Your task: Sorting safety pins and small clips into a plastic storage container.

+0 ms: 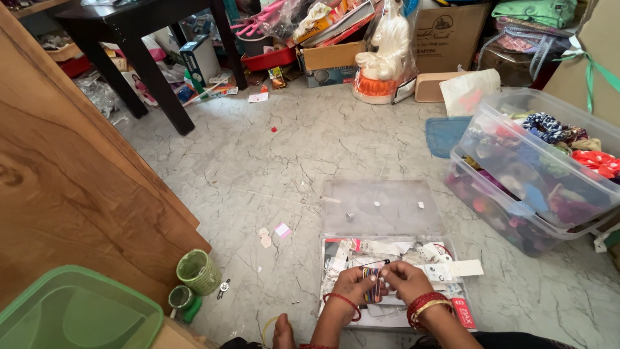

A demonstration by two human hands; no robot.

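Note:
My left hand [349, 285] and my right hand [404, 280] meet low in the head view, over a flat clear plastic case [445, 249] lying open on the floor. Together they hold a small card of striped hair clips [371, 284]; the left hand grips it from the left and the right hand's fingers pinch its top edge. The case tray is full of small white cards and trinkets. Its clear lid [381, 207] lies flat just beyond. Red and gold bangles circle my right wrist, and a red thread circles the left.
A large clear tub [516, 139] of colourful fabric items stands at right. A wooden panel [71, 181] leans at left, with a green container lid [77, 317] and a small green basket [199, 271] near it. A dark table [148, 71], boxes and clutter line the back.

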